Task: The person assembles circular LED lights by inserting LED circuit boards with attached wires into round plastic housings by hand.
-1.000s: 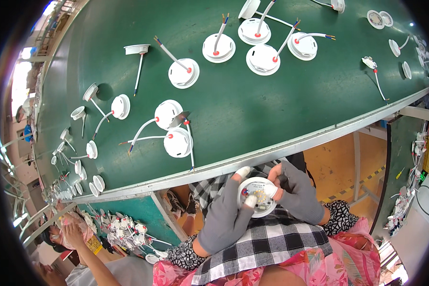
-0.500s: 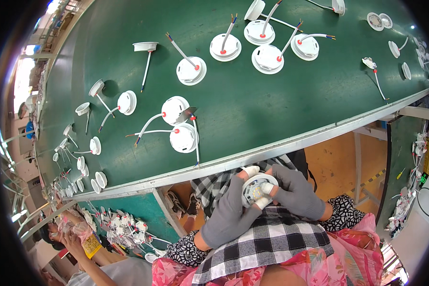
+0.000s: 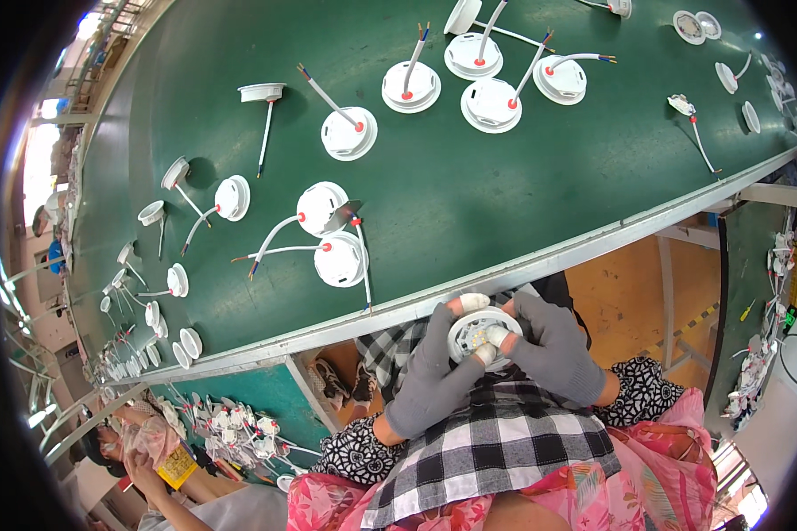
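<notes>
Just in front of the table edge, above my checked apron, I hold a round white LED lamp housing between both hands. Small yellow LED chips show on the board inside it. My left hand, in a grey glove with covered fingertips, grips the rim from the left, its thumb at the lower edge. From the right, my right hand, gloved the same way, wraps the rim with its thumb pressed onto the board. The underside of the housing is hidden.
On the green table lie several white lamp housings with cables. A metal edge borders it. Lower left, a lower green surface holds a pile of lamp parts; another person's hand works beside it.
My left thumb has moved up along the lamp's lower edge, and the lamp has shifted slightly up and left in view. The lamps on the table have shifted slightly in view.
</notes>
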The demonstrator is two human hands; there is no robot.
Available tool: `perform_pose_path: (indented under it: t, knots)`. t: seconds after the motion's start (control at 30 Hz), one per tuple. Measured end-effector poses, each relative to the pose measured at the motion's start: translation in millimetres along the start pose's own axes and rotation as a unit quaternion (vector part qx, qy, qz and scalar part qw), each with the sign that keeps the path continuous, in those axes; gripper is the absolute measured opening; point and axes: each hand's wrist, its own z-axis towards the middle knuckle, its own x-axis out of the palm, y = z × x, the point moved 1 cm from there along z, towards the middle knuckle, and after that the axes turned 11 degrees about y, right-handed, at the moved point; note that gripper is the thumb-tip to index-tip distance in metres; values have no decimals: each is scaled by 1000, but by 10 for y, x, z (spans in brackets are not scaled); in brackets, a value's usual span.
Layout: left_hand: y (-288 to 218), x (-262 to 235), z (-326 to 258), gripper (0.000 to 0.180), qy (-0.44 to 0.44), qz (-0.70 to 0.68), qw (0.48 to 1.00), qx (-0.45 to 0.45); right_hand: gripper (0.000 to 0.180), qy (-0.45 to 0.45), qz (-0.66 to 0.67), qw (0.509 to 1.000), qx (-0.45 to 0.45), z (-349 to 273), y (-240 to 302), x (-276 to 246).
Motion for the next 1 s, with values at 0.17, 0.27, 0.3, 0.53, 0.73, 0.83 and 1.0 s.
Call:
perform_pose_path:
  t: [0.17, 0.27, 0.3, 0.53, 0.73, 0.83, 1.0]
  knots:
    - [15, -1, -22, 53, -5, -55, 998, -11, 24, 4, -1, 1000, 7, 16, -5, -8]
    - [84, -3, -4, 53, -34, 4, 999, -23, 24, 16, 17, 1000, 18, 36, -12, 0]
    - [82, 12, 2, 53, -53, -1, 998, -27, 24, 19, 28, 999, 22, 43, -21, 3]
    - [29, 67, 49, 51, -82, -33, 994, -70, 25, 18, 34, 999, 4, 52, -24, -12]
    - [34, 18, 52, 47, -53, -43, 996, -65, 26, 51, -24, 998, 41, 74, 38, -106]
    - [-17, -24, 44, 46, -39, -3, 996, -83, 24, 84, 32, 994, 70, 98, 104, -138]
    - [56, -20, 9, 43, -33, 121, 992, -11, 24, 89, 11, 996, 20, 163, -28, -63]
